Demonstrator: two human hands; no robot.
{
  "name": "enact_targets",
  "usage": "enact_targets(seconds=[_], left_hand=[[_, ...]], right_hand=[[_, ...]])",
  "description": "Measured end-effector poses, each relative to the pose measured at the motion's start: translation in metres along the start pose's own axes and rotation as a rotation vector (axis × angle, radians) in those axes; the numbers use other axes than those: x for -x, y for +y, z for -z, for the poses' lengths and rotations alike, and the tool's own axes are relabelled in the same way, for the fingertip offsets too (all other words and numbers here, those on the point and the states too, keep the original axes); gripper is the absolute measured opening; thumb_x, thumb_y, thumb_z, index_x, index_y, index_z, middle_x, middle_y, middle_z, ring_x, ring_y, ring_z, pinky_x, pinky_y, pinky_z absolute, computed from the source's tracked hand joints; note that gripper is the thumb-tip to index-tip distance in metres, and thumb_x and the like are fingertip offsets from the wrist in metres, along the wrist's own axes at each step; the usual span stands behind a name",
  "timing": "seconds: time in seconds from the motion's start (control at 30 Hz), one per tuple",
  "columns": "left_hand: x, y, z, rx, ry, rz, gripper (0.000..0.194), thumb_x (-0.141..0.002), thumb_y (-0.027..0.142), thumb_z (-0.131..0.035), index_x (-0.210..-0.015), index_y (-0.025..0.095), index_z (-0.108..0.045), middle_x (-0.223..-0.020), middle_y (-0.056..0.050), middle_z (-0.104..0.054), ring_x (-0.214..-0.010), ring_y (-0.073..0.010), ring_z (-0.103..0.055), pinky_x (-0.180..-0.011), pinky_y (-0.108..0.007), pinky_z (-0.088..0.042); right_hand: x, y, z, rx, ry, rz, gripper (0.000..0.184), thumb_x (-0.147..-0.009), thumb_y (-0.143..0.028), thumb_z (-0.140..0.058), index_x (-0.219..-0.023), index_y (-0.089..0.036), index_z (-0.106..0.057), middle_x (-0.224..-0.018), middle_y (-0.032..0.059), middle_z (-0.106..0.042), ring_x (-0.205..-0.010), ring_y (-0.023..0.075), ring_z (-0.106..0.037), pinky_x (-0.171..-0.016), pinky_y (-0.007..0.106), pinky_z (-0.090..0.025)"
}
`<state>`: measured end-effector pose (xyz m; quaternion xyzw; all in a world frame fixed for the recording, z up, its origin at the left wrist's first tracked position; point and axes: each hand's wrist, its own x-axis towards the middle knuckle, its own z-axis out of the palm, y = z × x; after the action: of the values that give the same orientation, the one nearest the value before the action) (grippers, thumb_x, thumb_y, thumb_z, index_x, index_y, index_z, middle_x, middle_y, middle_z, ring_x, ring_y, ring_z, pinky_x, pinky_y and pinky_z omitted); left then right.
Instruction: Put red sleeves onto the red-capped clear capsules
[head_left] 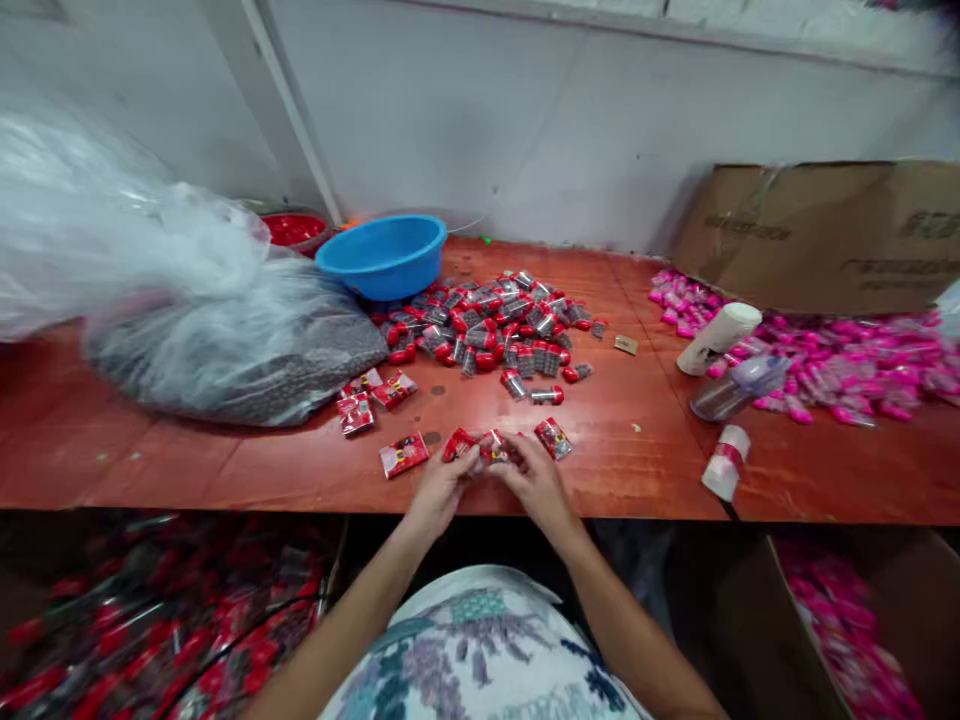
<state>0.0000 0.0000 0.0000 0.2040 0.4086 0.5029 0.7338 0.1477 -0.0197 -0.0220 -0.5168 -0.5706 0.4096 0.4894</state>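
1. Nearest us is our patterned shirt [480, 650], with both forearms reaching past it to the red tabletop [615, 480].
2. Our left hand [439, 490] and right hand [541, 485] meet near the front edge, fingers bent and pinching a small red packet [494, 447] between them. Another red packet [458, 444] touches our left fingertips; we cannot tell whether they grip it.
3. As for progress, we judge the handling of the pinched packet to be midway. Four packets lie to our left, including the printed packet [404, 455], and the tilted packet [553, 438] lies to our right. We cannot tell which are finished. Beyond them, the heap of red-capped containers [487, 325] is large, so much seems left if those count too.
4. Our pinched packet turns some print upward. Fingers hide its ends, so its long axis, perhaps left to right, stays uncertain.
5. For comparison, the printed packet runs mostly left to right, its right end slightly farther away; the tilted one slants from far left to near right.
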Motion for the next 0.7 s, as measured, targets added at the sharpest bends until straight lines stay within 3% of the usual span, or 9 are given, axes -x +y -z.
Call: enact_targets(seconds=[0.1,0.17,0.27,0.4,0.5,0.7], left_hand=[[-0.006,0.002,0.003,-0.013,0.007,-0.046,0.03,-0.055,0.022,-0.086,-0.077,0.012,-0.068,-0.07,-0.002,-0.07,-0.06,-0.0097,-0.062,-0.058,-0.019,-0.051],[-0.009,0.005,0.008,-0.005,0.037,-0.064,0.028,-0.057,0.02,-0.085,-0.077,0.011,-0.067,-0.07,-0.002,-0.07,-0.059,-0.0107,-0.063,-0.059,-0.021,-0.053],[-0.012,0.01,0.016,0.05,0.142,-0.074,0.025,-0.059,0.013,-0.082,-0.079,0.011,-0.067,-0.074,-0.004,-0.072,-0.064,-0.0144,-0.067,-0.063,-0.025,-0.057],[-0.015,0.018,0.02,0.188,0.261,-0.031,0.012,-0.069,0.004,-0.072,-0.077,0.011,-0.067,-0.071,-0.004,-0.072,-0.062,-0.0146,-0.068,-0.061,-0.026,-0.058],[-0.017,0.022,0.018,0.262,0.319,0.036,0.009,-0.076,0.002,-0.065,-0.075,0.01,-0.066,-0.068,-0.005,-0.071,-0.059,-0.0145,-0.068,-0.06,-0.027,-0.059],[-0.015,0.028,0.017,0.373,0.418,0.134,0.012,-0.08,0.002,-0.061,-0.073,0.011,-0.064,-0.067,-0.005,-0.07,-0.06,-0.0147,-0.068,-0.064,-0.03,-0.06]], right_hand=[[-0.004,0.002,-0.022,-0.063,-0.002,0.021,0.033,-0.085,-0.024,-0.057,-0.117,-0.024,-0.062,-0.098,0.003,-0.068,-0.085,0.017,-0.063,-0.074,0.027,-0.05],[-0.013,0.004,-0.02,0.001,-0.055,0.023,0.032,-0.087,-0.027,-0.054,-0.118,-0.025,-0.062,-0.092,0.0021,-0.069,-0.08,0.0168,-0.064,-0.071,0.027,-0.049],[-0.037,0.006,0.006,0.267,-0.141,-0.027,0.033,-0.091,-0.037,-0.05,-0.12,-0.027,-0.061,-0.087,0.0011,-0.07,-0.079,0.0174,-0.065,-0.072,0.027,-0.048],[-0.079,0.009,0.047,0.887,0.087,-0.301,0.042,-0.095,-0.049,-0.038,-0.121,-0.025,-0.061,-0.097,0.0092,-0.07,-0.09,0.0238,-0.064,-0.077,0.033,-0.046],[-0.1,0.016,0.055,1.099,0.071,-0.4,0.049,-0.091,-0.057,-0.042,-0.122,-0.024,-0.06,-0.106,0.0148,-0.065,-0.099,0.0282,-0.061,-0.08,0.038,-0.045],[-0.096,0.022,0.045,1.089,0.129,-0.253,0.034,-0.093,-0.032,-0.043,-0.116,-0.021,-0.066,-0.113,0.0176,-0.054,-0.103,0.0293,-0.056,-0.084,0.04,-0.044]])
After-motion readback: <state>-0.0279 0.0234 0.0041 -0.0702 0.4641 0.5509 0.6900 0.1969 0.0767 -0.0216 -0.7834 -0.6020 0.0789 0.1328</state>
